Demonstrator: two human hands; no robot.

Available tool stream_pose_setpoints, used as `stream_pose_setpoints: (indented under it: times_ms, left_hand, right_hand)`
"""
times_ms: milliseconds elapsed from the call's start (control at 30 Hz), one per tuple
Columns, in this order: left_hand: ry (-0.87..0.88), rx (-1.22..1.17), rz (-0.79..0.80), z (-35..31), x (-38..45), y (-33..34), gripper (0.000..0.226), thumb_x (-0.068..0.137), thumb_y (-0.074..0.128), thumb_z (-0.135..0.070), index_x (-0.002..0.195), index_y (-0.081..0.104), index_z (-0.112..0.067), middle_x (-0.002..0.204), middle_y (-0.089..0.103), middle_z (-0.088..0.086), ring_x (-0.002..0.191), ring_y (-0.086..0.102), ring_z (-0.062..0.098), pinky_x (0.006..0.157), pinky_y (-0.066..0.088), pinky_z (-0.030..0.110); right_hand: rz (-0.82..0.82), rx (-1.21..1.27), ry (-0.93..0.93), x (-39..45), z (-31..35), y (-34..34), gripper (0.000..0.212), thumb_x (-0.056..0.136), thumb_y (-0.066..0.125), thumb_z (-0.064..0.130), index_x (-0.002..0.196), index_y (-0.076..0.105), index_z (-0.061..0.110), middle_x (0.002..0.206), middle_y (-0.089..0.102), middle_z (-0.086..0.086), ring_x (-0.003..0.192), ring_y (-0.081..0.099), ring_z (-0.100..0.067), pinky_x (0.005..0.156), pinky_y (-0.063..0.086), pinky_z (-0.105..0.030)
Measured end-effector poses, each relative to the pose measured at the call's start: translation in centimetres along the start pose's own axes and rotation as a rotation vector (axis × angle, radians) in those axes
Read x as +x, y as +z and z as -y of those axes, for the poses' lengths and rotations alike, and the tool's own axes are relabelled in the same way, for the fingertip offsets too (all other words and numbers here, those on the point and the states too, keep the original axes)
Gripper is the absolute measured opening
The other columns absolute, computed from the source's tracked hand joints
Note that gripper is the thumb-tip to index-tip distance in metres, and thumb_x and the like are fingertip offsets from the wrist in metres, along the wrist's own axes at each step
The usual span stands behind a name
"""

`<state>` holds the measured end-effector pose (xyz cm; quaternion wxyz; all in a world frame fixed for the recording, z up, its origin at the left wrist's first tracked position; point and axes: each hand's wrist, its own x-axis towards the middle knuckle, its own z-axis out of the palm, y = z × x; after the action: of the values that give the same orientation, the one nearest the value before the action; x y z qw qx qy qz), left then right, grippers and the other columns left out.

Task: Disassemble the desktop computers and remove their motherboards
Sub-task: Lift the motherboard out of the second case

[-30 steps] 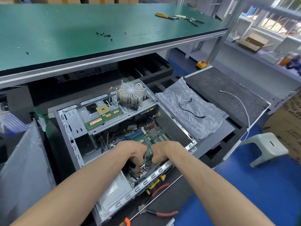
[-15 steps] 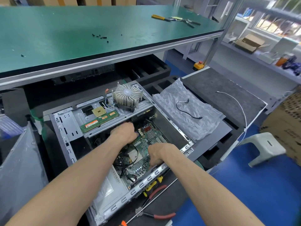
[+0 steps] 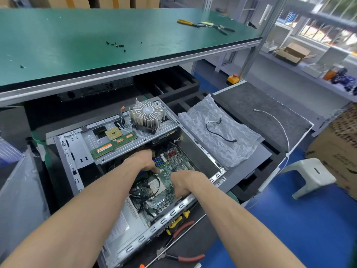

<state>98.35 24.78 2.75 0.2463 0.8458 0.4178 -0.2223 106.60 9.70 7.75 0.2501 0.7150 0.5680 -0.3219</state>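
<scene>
An open desktop case [image 3: 75,151] lies on its side below the bench. The green motherboard [image 3: 178,161] sits inside it among black cables [image 3: 142,192]. My left hand [image 3: 144,161] reaches down at the board's far left by the blue memory slots, thumb lying on the board and fingertips hidden. My right hand [image 3: 185,181] curls over the board's near right edge beside the case rail [image 3: 170,213]. A finned heatsink [image 3: 146,117], a loose CPU [image 3: 114,133] and a memory stick [image 3: 114,145] rest on the case's drive shelf.
Red-handled pliers [image 3: 186,258], a yellow screwdriver [image 3: 176,222] and a long rod [image 3: 179,238] lie in front of the case. Bubble wrap [image 3: 231,151] with a black cable [image 3: 218,136] lies to the right, a white stool [image 3: 309,175] beyond. The green bench [image 3: 77,45] overhangs, with several screws [image 3: 116,44].
Both hands left the spot they gripped together near the case's front. My left hand moved to the board's far left; my right hand shifted to the near right edge.
</scene>
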Motion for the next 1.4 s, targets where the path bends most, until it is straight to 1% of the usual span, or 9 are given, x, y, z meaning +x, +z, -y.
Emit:
stream_pose_setpoints:
  times_ms: [133,233,300,433,633,833,1033,1200,1400]
  left_hand:
    - [-0.016,-0.079,-0.018,0.4,0.1,-0.3,0.083,0.072,0.080,-0.059,0.131,0.049,-0.009,0.126,0.056,0.006,0.103,0.054,0.023,0.078,0.041,0.033]
    - [-0.019,-0.141,-0.048,0.4,0.0,-0.6,0.052,0.072,0.081,-0.055,0.088,0.053,-0.015,0.097,0.060,-0.002,0.078,0.054,0.013,0.060,0.037,0.029]
    - [-0.028,-0.177,-0.049,0.4,-0.2,-0.9,0.045,0.074,0.080,-0.052,0.077,0.050,-0.019,0.086,0.057,-0.002,0.073,0.052,0.011,0.056,0.035,0.029]
    - [-0.048,-0.234,-0.058,0.7,-0.6,-1.2,0.046,0.079,0.077,-0.045,0.099,0.051,-0.013,0.098,0.054,0.002,0.074,0.049,0.013,0.066,0.037,0.029]
    - [0.029,-0.110,-0.189,0.1,-1.3,-1.1,0.026,0.095,0.061,-0.024,0.113,0.050,-0.009,0.094,0.054,0.002,0.085,0.054,0.023,0.075,0.043,0.034]
    - [0.259,0.342,-0.303,-1.7,-3.6,-0.7,0.019,0.086,0.055,-0.003,0.103,0.056,-0.011,0.073,0.045,-0.001,0.071,0.056,0.023,0.056,0.045,0.037]
    - [0.385,0.250,0.139,-3.1,-5.7,0.8,0.012,0.062,0.076,-0.024,0.070,0.068,-0.019,0.066,0.067,0.000,0.062,0.064,0.021,0.051,0.052,0.032]
    - [0.353,0.364,0.354,-3.1,-7.0,1.6,0.023,0.068,0.086,-0.031,0.067,0.063,-0.029,0.079,0.069,-0.005,0.078,0.067,0.021,0.063,0.055,0.035]
    - [0.380,0.455,0.348,-4.1,-8.0,3.1,0.040,0.077,0.077,-0.013,0.112,0.059,-0.013,0.096,0.070,0.011,0.086,0.071,0.033,0.076,0.061,0.047]
  right_hand:
    - [-0.029,0.051,0.005,0.3,-0.3,0.2,0.030,0.094,0.063,0.010,0.072,0.045,0.005,0.074,0.055,-0.007,0.063,0.055,-0.024,0.058,0.051,-0.033]
    - [-0.051,0.109,0.003,0.5,-0.5,0.2,0.037,0.090,0.076,0.023,0.085,0.045,0.003,0.077,0.051,-0.004,0.071,0.059,-0.025,0.074,0.060,-0.038]
    - [-0.087,0.115,-0.018,0.5,-0.4,0.2,0.056,0.081,0.083,0.038,0.074,0.039,0.005,0.070,0.047,0.000,0.061,0.051,-0.018,0.062,0.054,-0.034]
    - [-0.165,0.129,-0.051,0.5,-0.2,0.4,0.063,0.075,0.087,0.042,0.064,0.030,0.015,0.065,0.044,0.002,0.055,0.042,-0.011,0.046,0.033,-0.025]
    - [-0.169,0.102,-0.069,0.4,0.3,-0.2,0.052,0.083,0.082,0.035,0.063,0.039,0.013,0.064,0.049,-0.001,0.055,0.050,-0.017,0.050,0.039,-0.026]
    - [-0.149,0.068,-0.060,0.4,0.4,-0.1,0.051,0.085,0.079,0.039,0.065,0.041,0.012,0.066,0.050,-0.002,0.062,0.055,-0.023,0.068,0.054,-0.037]
    - [-0.180,0.106,-0.080,1.2,0.0,0.4,0.048,0.081,0.082,0.042,0.114,0.067,0.010,0.081,0.057,-0.001,0.089,0.065,-0.029,0.084,0.058,-0.041]
    - [-0.204,0.083,-0.054,1.7,-0.1,0.6,0.042,0.080,0.084,0.041,0.094,0.061,0.009,0.069,0.049,0.002,0.076,0.060,-0.028,0.068,0.051,-0.036]
    - [-0.188,0.039,-0.039,2.1,-0.1,0.9,0.037,0.086,0.078,0.030,0.106,0.053,0.011,0.103,0.055,-0.010,0.099,0.061,-0.034,0.083,0.056,-0.046]
